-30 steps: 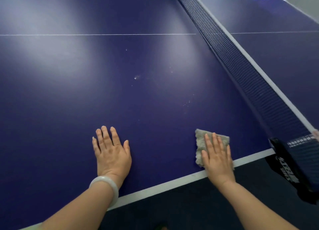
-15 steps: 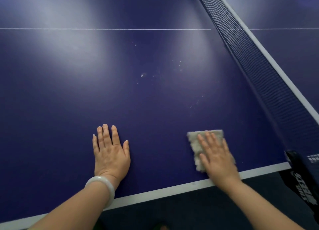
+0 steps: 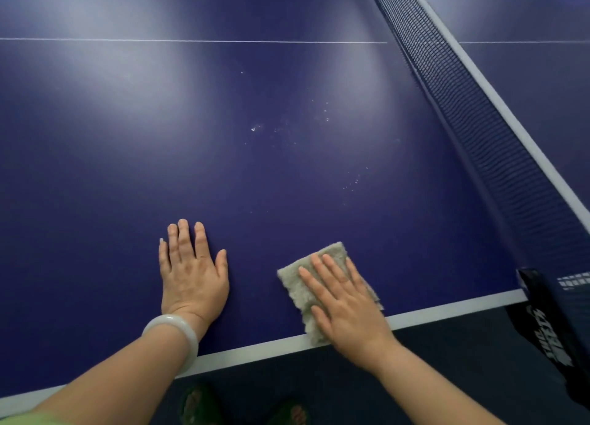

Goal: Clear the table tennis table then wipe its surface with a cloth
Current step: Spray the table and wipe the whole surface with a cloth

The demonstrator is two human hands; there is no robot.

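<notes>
Both hands lie flat on the bench point(image 3: 287, 89) near its front edge. The cloth point(image 3: 306, 284) sits under the right hand point(image 3: 344, 306), right of the left hand point(image 3: 191, 281). The net point(image 3: 479, 131) runs farther right; specks point(image 3: 287, 127) lie beyond the hands.

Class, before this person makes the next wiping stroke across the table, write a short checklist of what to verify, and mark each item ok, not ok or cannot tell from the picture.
1. Cloth flat on the table under the right hand: ok.
2. Right hand presses the cloth with straight fingers: ok.
3. Left hand rests flat on the table, off the cloth: ok.
4. Stroke path free of objects up to the net: ok.
5. Surface already clean: not ok, white specks lie beyond the cloth.
6. Cloth damp enough: cannot tell.
</notes>
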